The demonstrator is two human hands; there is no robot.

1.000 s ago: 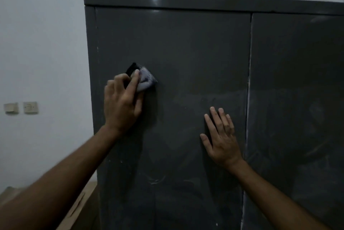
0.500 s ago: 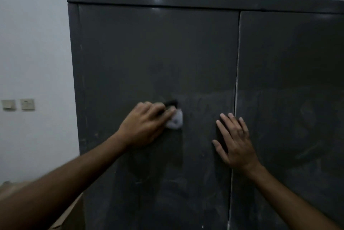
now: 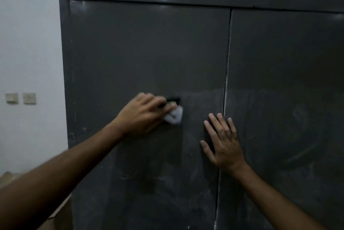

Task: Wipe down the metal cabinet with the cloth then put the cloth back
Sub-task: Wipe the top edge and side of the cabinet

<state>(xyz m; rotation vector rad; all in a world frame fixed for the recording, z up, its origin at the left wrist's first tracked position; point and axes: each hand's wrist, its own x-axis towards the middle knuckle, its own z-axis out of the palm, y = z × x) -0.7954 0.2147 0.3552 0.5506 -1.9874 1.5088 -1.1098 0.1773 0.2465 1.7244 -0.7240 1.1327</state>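
A dark grey metal cabinet (image 3: 149, 47) with two doors fills the view. My left hand (image 3: 143, 116) grips a small white and black cloth (image 3: 176, 115) and presses it against the middle of the left door. My right hand (image 3: 222, 142) lies flat with fingers spread on the same door, right beside the seam between the doors, just right of and below the cloth. The lower part of both doors looks dusty and streaked.
A white wall (image 3: 28, 43) runs left of the cabinet, with two wall switches (image 3: 20, 98) at mid height. A brown cardboard box (image 3: 54, 216) sits low at the cabinet's left side.
My left hand swept the cloth from the upper left of the door down and to the right, toward the middle. My right hand stayed flat on the door.
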